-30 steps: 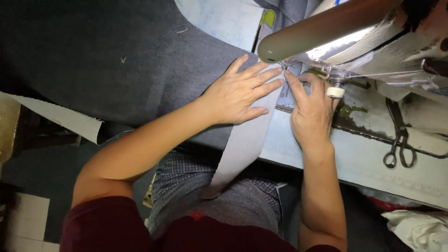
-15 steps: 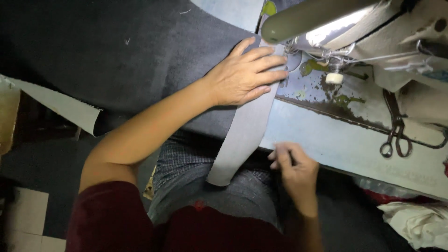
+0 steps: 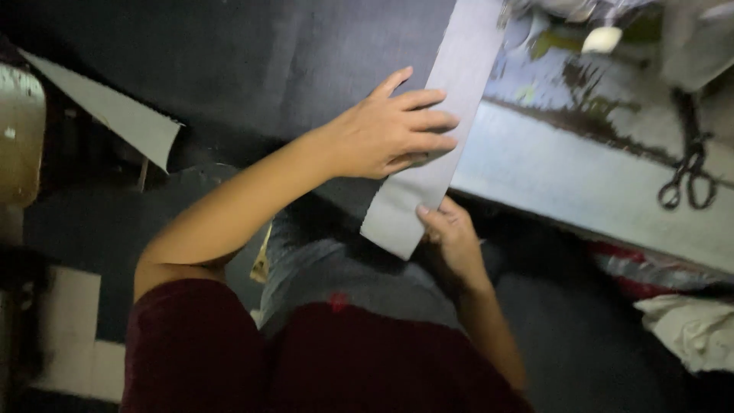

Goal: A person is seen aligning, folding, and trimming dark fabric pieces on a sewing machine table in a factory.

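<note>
Where hands meet strip: it looks light, limp.
Left hand: flat, pressing it, not clenched.
Right hand: pinching its lower edge.

Head view, looking down. The left hand lies flat, fingers spread, across a long pale grey fabric strip where it overlaps a large dark cloth. The right hand pinches the strip's lower end, which hangs off the edge of the counter above the person's lap. The strip runs diagonally up toward the top of the frame. A pair of dark scissors rests on the counter, well apart, at right. A pale triangular fabric piece lies at left; crumpled white cloth sits at lower right.
</note>
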